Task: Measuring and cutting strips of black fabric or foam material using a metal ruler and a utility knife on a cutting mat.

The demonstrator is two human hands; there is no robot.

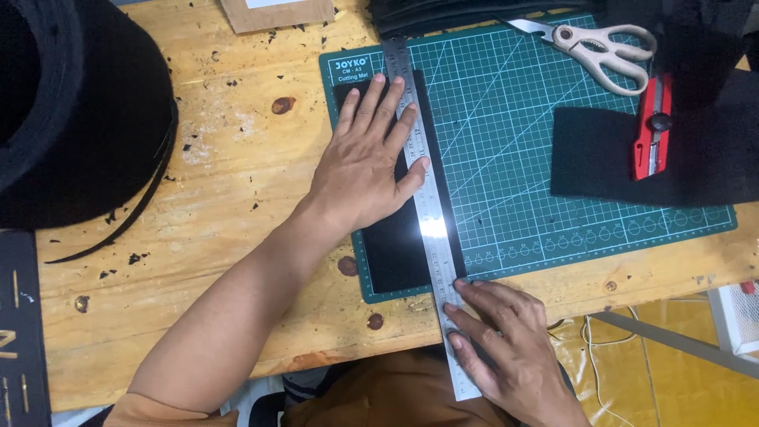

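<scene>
Long steel ruler [428, 213] lying along the right edge of a flat black rectangular sheet [395, 245], both resting on the left part of a green gridded cutting mat [514, 158], ruler's near end overhanging the table edge. Left hand [368, 162] pressing down flat, fingers spread and extended, palm on the black sheet, fingertips reaching onto the ruler; gripping nothing, only pinning. Right hand [498, 348] lying at the near end of the ruler, fingers mostly straight and laid along it, touching rather than clasping. Farther right on the mat, lying apart: a 2nd dark black sheet piece [601, 154], with a red utility knife [652, 130] resting on its right part. Cream-handled scissors [605, 47] lying at the far right of the mat, blades pointing left. Mat sitting on a pale wooden tabletop [237, 158] speckled with small black scraps. Big black roll of material [71, 103] occupying the far left corner, a thin black strip [126, 217] curling out from beneath it. Yellow floor covering [648, 379] showing below the table's near right edge.
</scene>
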